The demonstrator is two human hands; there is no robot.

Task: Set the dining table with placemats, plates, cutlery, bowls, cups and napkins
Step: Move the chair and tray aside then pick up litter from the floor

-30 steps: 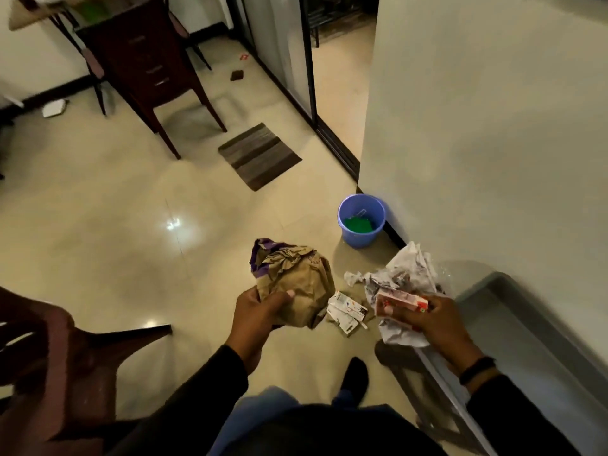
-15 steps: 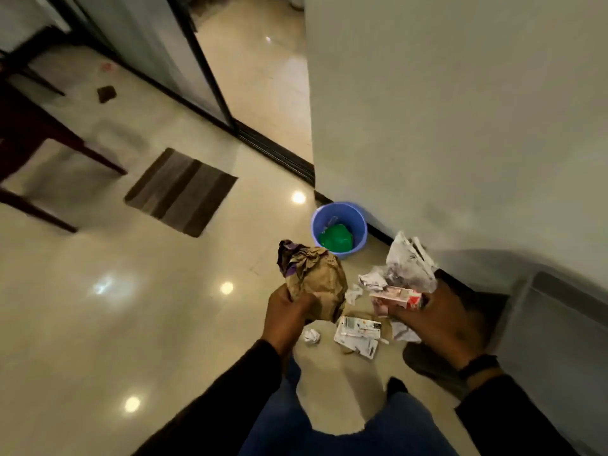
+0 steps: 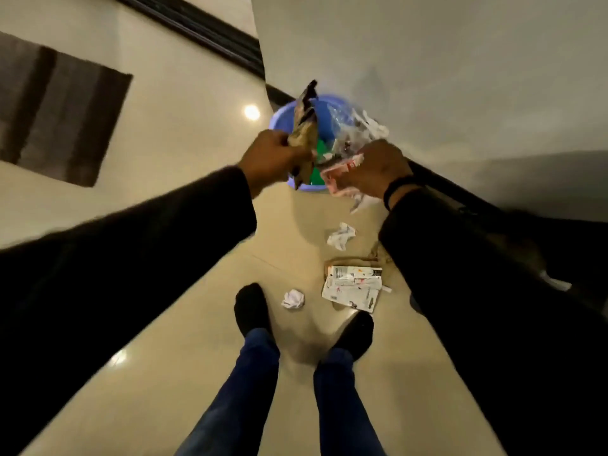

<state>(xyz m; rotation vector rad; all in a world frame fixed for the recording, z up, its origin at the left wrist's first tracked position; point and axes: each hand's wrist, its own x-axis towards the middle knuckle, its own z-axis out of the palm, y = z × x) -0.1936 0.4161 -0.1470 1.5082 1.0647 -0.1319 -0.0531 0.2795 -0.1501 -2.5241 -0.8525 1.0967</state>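
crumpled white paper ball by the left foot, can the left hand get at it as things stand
Probably not right away. The left hand grips a crumpled brown paper bag over the blue bin, so it is full and raised. The paper ball lies bare on the floor, nothing covering it.

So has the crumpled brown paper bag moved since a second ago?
Yes. The left hand has carried the brown paper bag forward, over the blue bin.
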